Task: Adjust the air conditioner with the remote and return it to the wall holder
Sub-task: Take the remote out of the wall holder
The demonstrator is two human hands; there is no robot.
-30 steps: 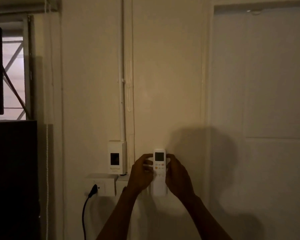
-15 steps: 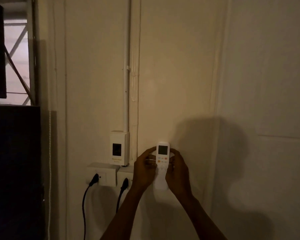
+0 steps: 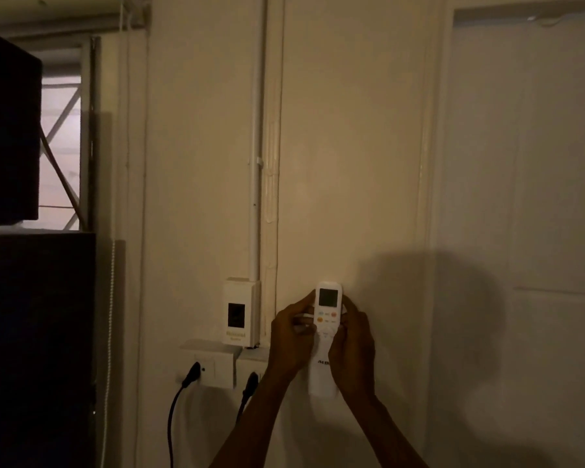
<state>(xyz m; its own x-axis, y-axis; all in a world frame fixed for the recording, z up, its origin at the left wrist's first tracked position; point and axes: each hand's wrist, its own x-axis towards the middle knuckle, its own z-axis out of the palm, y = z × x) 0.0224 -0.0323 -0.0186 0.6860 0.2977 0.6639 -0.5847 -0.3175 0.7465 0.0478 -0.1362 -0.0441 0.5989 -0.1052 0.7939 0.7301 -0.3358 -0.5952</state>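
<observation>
Progress looked late or very early, and the dim picture did not settle which: the remote (image 3: 327,329) stood upright against the wall (image 3: 352,163), screen at the top, gripped from both sides. The left hand (image 3: 293,336) was closed on its left edge, fingers curled toward the coloured buttons, and the right hand (image 3: 353,346) was closed on the right edge, covering part of the lower body. Between and just below the two hands the pale bottom end of the remote showed, flat to the wall, but whether it sat inside the wall holder could not be told, since the holder itself was not distinguishable from the remote in this light. Judging from the upright pose and the flush fit, the seating or lifting step seemed to be the one in hand; nothing showed whether the air conditioner, out of view, had been adjusted. If it had, only a release of both hands was left. Beside the left hand, further left, sat a small wall box (image 3: 240,312) above two sockets (image 3: 210,363) with black plugs (image 3: 191,374), close enough that a wrist could brush them.
</observation>
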